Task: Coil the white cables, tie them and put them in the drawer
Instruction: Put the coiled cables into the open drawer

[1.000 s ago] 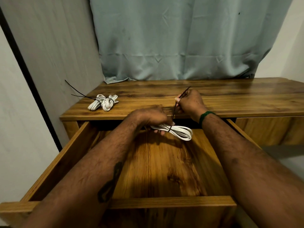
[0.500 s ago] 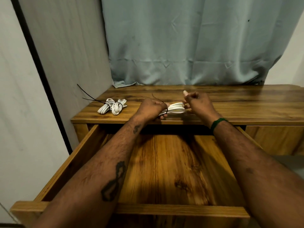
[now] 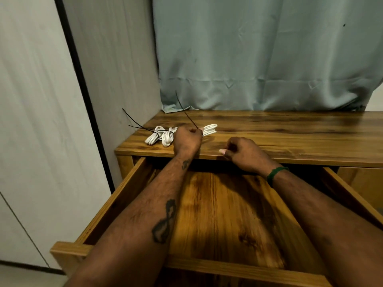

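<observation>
Left hand (image 3: 187, 139) clamped round a white cable coil (image 3: 210, 129), which rests on the desk top (image 3: 290, 137) near the front edge, left of centre. Coil's looped end sticks out to the right of the fist. Black zip tie (image 3: 183, 109) on that coil, tail pointing up and back. Right hand (image 3: 243, 153) near it over the front edge: fingers curled in, holding nothing, clear of the coil. Green wristband (image 3: 276, 175) on that wrist. Two tied coils (image 3: 160, 136) lie touching each other toward the front-left corner, just left of the left hand. Drawer (image 3: 124, 195) pulled out below, wooden bottom showing, both forearms over it. Curtain (image 3: 259, 59) hangs at the back edge.
</observation>
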`<state>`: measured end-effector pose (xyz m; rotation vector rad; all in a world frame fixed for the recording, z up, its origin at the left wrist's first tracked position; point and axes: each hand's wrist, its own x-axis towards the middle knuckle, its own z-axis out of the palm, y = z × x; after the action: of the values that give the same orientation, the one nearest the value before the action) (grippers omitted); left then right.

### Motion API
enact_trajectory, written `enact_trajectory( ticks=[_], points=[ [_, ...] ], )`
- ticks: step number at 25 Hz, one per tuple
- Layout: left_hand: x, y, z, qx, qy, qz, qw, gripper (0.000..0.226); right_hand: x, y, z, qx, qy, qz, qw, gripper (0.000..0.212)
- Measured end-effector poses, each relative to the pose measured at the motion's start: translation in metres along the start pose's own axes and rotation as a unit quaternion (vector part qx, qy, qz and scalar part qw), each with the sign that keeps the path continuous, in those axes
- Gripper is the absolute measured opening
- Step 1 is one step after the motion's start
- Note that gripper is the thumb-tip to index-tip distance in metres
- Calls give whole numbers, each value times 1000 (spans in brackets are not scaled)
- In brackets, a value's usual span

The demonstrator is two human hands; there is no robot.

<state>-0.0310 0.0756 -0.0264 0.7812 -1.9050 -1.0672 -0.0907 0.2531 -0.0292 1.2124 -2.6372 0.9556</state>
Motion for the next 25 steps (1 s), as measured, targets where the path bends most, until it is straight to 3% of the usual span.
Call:
enact_trajectory(
  ticks=[4,7,14,18,21,25],
  points=[
    [3,-10,-15,69,89,10,994,26,-4,-7,3,2,-24,7,1000,21],
    [4,-19,-15,169,71,30,983,23,-5,-10,4,-16,-28,3,999,20],
    [-13,3,-15,282,-43,50,957,28,-3,-8,4,-30,-39,5,999,16],
    [-17,35,-39,358,-192,19,914,27,-2,-6,2,-31,-41,-4,999,12],
    [-20,42,-62,398,-276,-37,874,36,-1,-4,2,-40,-55,-13,998,11],
    [-25,-7,-86,391,-386,-205,810,54,-1,-5,4,-70,-65,-23,995,14]
  ],
)
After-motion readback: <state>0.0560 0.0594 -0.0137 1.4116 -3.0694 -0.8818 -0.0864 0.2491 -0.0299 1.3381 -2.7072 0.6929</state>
